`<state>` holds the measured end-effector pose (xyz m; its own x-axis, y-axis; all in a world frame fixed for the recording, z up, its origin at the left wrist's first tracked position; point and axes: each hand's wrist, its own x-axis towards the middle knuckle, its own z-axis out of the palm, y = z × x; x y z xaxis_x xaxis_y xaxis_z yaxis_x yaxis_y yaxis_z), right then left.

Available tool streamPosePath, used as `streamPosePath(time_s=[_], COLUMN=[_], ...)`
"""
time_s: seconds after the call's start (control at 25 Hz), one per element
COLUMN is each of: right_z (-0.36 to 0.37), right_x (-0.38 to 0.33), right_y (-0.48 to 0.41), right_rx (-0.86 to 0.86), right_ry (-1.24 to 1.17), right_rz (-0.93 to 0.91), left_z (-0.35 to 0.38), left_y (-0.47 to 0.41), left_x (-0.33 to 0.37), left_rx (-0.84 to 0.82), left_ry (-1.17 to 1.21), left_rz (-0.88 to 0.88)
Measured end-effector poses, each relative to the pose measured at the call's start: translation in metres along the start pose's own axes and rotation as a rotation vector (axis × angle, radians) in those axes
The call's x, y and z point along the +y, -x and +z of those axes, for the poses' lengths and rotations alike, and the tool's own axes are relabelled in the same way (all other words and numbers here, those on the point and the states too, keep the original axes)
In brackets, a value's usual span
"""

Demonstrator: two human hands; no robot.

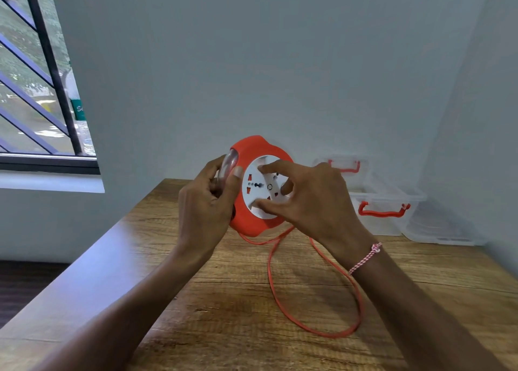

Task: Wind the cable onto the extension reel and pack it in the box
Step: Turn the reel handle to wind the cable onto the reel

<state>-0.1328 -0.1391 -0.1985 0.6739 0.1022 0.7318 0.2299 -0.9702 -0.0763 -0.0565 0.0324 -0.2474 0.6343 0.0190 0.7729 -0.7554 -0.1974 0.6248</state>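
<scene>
Trailing in a loose loop on the bench (196,300), nearest the viewer, the cable (316,300) hangs below the reel (253,149). Left hand (204,205) grips its rim; right hand (311,199) fingertips press its white hub. Beyond-right sits the box (384,202).

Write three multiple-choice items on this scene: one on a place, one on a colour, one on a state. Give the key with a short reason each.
1. Where does the clear box stand?
A. on the table's far right, by the wall
B. on the windowsill
C. on the floor

2. What colour is the cable?
A. black
B. orange
C. white

3. How is the reel held?
A. lying flat on the table
B. packed in the box
C. raised in both hands

Key: 1 A, it sits on the table near the corner. 2 B, an orange loop lies on the wood. 3 C, the left hand grips its edge and the right hand fingers its white face.
</scene>
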Motion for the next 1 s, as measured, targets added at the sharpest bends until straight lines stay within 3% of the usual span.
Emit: streamPosePath(time_s=[0.36, 0.52, 0.6, 0.72, 0.8, 0.88, 1.0], right_z=[0.014, 0.017, 0.017, 0.012, 0.008, 0.004, 0.001], right_x=[-0.001, -0.01, -0.013, -0.018, -0.02, -0.018, -0.002], right_y=[-0.002, -0.009, -0.012, -0.01, -0.007, -0.007, -0.005], right_rx=[0.106, 0.15, 0.121, 0.036, -0.007, -0.016, 0.113], right_ry=[-0.233, -0.31, -0.49, -0.996, -1.186, -1.07, -0.258], right_rz=[0.21, 0.41, 0.573, 0.803, 0.829, 0.723, 0.243], left_z=[0.002, 0.005, 0.007, 0.008, 0.007, 0.006, 0.002], left_y=[0.001, 0.005, 0.007, 0.01, 0.01, 0.007, 0.0], left_x=[-0.001, 0.004, 0.007, 0.009, 0.009, 0.007, 0.003], left_rx=[0.009, 0.037, 0.06, 0.088, 0.097, 0.11, 0.107], left_ry=[-0.011, 0.03, 0.034, -0.007, -0.021, 0.007, 0.066], left_rz=[0.027, 0.046, 0.056, 0.089, 0.087, 0.037, -0.033])
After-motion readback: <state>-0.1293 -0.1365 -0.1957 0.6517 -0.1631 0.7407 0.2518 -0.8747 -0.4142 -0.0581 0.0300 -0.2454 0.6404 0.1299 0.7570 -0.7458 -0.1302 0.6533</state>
